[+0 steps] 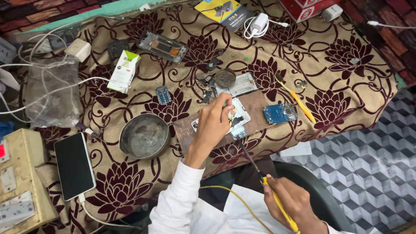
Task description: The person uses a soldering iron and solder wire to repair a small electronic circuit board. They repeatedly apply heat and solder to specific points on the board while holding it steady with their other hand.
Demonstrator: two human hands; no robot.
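My left hand (213, 125) rests on an opened phone body (239, 116) lying on a brown board (255, 113), its fingers pinching a small part at the phone's top. My right hand (291, 203) grips a yellow-handled soldering iron (260, 173) whose dark tip reaches up to the phone's lower edge. A blue circuit board (279, 113) lies on the brown board to the right of the phone.
A round metal bowl (144, 135) sits left of the board. A black phone (74, 165) on a white cable lies at the left. A yellow toothbrush (298, 99), a white box (124, 71), a phone frame (163, 47), chargers and a socket board (19, 182) surround the patterned cloth.
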